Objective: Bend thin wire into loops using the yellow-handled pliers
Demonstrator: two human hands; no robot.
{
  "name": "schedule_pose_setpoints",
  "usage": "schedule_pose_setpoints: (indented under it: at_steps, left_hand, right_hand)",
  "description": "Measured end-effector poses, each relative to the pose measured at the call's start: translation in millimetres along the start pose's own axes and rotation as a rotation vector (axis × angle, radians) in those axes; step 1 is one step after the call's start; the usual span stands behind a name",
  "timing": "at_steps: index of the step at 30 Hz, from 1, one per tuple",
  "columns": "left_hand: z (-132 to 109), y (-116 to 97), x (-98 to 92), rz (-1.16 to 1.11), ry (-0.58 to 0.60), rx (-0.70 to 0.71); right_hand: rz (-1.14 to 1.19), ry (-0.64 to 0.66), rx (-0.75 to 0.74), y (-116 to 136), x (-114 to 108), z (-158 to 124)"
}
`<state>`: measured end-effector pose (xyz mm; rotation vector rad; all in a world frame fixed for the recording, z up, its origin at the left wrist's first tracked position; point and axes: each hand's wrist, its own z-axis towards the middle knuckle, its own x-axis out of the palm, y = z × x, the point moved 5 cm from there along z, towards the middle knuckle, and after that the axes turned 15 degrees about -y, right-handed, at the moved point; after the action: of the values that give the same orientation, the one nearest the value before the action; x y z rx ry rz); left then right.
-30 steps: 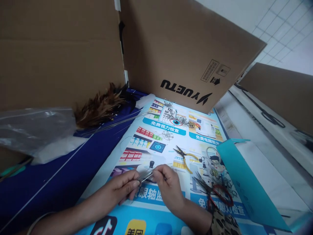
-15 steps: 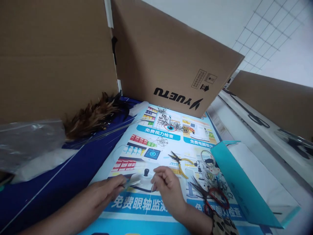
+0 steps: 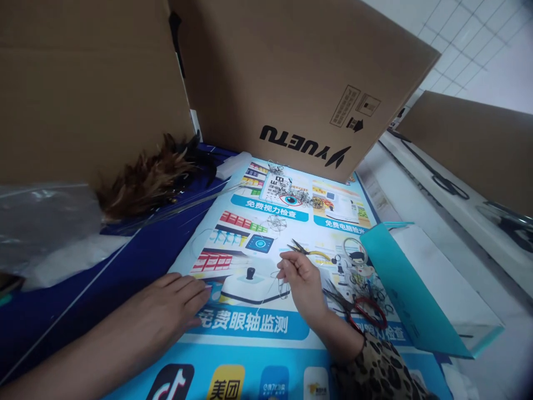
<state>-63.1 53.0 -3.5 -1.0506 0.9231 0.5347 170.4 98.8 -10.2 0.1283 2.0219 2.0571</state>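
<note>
My right hand (image 3: 300, 278) is pinched on a thin silvery wire (image 3: 278, 280) just above the printed poster (image 3: 258, 333); the wire curls below my fingers and trails toward me. My left hand (image 3: 166, 314) lies palm down on the poster's left edge with its fingers stretched out and nothing in it. Yellow-handled pliers (image 3: 310, 253) lie just beyond my right hand. Red-handled scissors (image 3: 362, 311) lie to its right.
Cardboard sheets (image 3: 300, 72) stand upright at the back and left. A bunch of brown feathers (image 3: 145, 178) and long wires lie on the blue cloth (image 3: 104, 289). Small wire pieces (image 3: 291, 194) sit at the poster's far end. A teal paper bag (image 3: 416, 289) lies at right.
My hands have drawn apart. The left hand let go of the wire and flattened on the poster; the right hand moved away from me toward the pliers, still pinching the wire.
</note>
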Motion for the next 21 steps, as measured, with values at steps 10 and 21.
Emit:
schedule_pose_setpoints:
  at_steps: [10, 21]
  left_hand:
    - [44.6, -48.9, 2.1, -0.156, 0.014, 0.018]
    - [88.6, -70.1, 18.3, -0.356, 0.195, -0.009]
  right_hand:
    - [0.128, 0.08, -0.038, 22.5, 1.1, -10.5]
    - [0.12, -0.009, -0.116, 40.7, -17.1, 5.0]
